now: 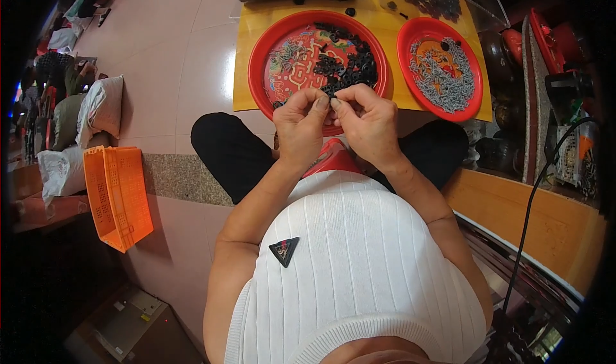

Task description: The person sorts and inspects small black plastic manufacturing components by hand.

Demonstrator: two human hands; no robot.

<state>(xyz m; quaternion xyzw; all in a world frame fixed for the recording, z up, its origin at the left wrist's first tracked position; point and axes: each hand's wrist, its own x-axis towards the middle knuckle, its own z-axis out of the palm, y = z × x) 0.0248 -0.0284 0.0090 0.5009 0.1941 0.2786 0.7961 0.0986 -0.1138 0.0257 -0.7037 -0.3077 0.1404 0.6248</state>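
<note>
Pinching small black part [330,91] with fingertips of left hand [300,125] and right hand [372,125], I worked above red tray [255,62], presumably to catch drops. Black pieces [360,67] lay inside, within reach; grey screws [443,85] sat apart.

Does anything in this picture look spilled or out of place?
A few loose black pieces lie on the yellow tabletop, as if spilled. One dark piece looks mismatched among silvery screws in the right red tray.
</note>
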